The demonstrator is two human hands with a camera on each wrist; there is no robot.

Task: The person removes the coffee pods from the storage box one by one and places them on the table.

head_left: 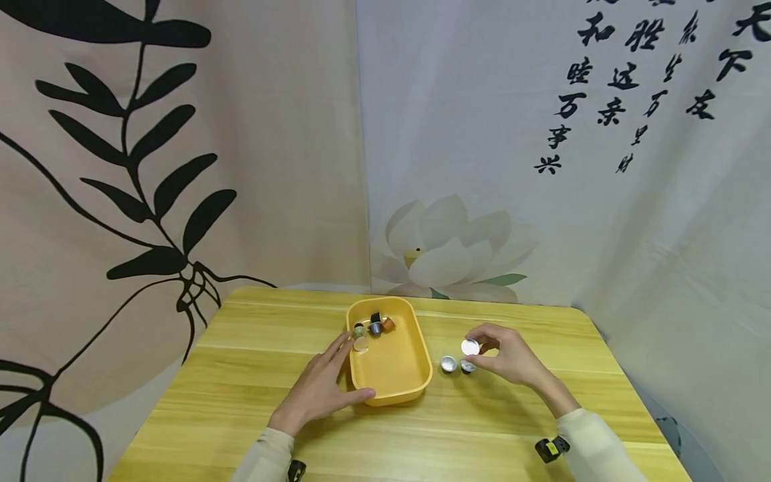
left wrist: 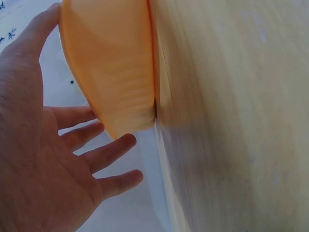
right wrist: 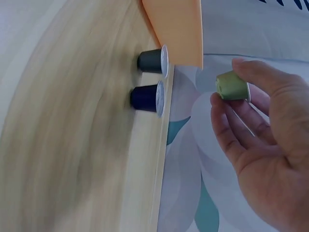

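My right hand (head_left: 508,355) pinches a green coffee capsule (right wrist: 232,86) between thumb and fingertips, above the table; its silver lid faces me in the head view. Below it, two more capsules stand lid up on the wood: a dark grey one (right wrist: 150,61) closer to the tray and a dark blue one (right wrist: 145,97). My left hand (head_left: 319,385) touches the left side and near corner of a yellow tray (head_left: 391,365), fingers spread and mostly straight. Several capsules lie at the tray's far left, among them a black one (head_left: 376,317) and an orange-brown one (head_left: 388,325).
The wooden table (head_left: 512,428) reaches back to a hanging cloth (head_left: 289,167) printed with dark leaves, a pale lotus (head_left: 446,254) and black characters. A dark wrist device (head_left: 551,449) sits at my right sleeve.
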